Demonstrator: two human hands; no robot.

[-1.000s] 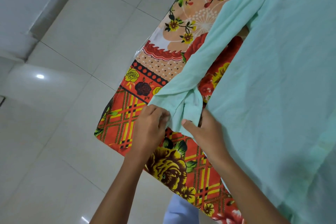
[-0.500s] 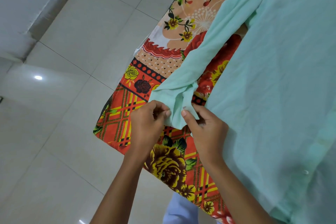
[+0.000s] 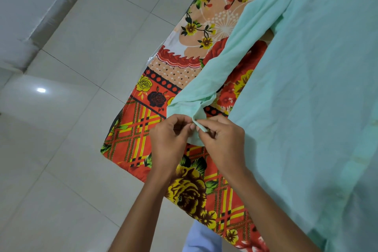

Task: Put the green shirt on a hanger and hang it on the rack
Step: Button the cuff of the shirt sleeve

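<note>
The pale green shirt (image 3: 306,88) lies spread over a table covered by a floral cloth (image 3: 173,180). One long sleeve (image 3: 223,61) runs down and left across the cloth to its cuff (image 3: 184,108). My left hand (image 3: 169,139) and my right hand (image 3: 223,139) meet at that cuff, both pinching its edge between thumb and fingers. No hanger or rack shows in this view.
The table's left edge drops to a floor of large white tiles (image 3: 71,149). A grey ledge or wall base (image 3: 41,16) crosses the upper left. A bit of light blue clothing (image 3: 200,239) shows below the table edge.
Both hands have closed in on the cuff and drawn together. The right hand shifted from the cuff's side to pinching its edge, and the cuff is now bunched between the fingertips.
</note>
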